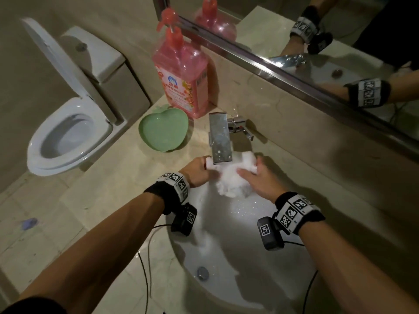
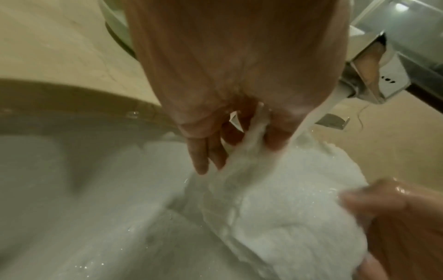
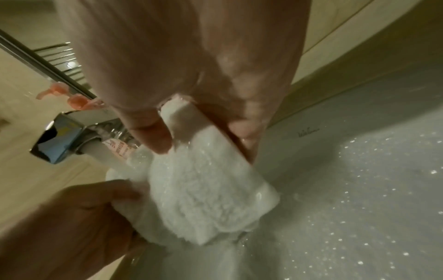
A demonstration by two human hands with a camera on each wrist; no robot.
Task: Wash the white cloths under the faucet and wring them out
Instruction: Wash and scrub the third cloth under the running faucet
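Observation:
A wet white cloth (image 1: 231,177) hangs bunched under the chrome faucet (image 1: 221,139), over the white sink (image 1: 226,279). Water runs from the spout onto the cloth (image 2: 275,199). My left hand (image 1: 199,169) pinches the cloth's left edge, and the left wrist view shows its fingers (image 2: 203,157) curled into the fabric. On the other side my right hand (image 1: 256,175) grips the cloth (image 3: 203,189), thumb (image 3: 155,136) on top and the fingers behind its folded edge. Both hands hold it just below the spout (image 3: 55,140).
A pink pump bottle of detergent (image 1: 181,75) and a green apple-shaped dish (image 1: 163,130) stand on the beige counter left of the faucet. A mirror (image 1: 317,41) runs along the back wall. A toilet (image 1: 68,123) with its lid up is at the left. Cables trail over the sink's front rim.

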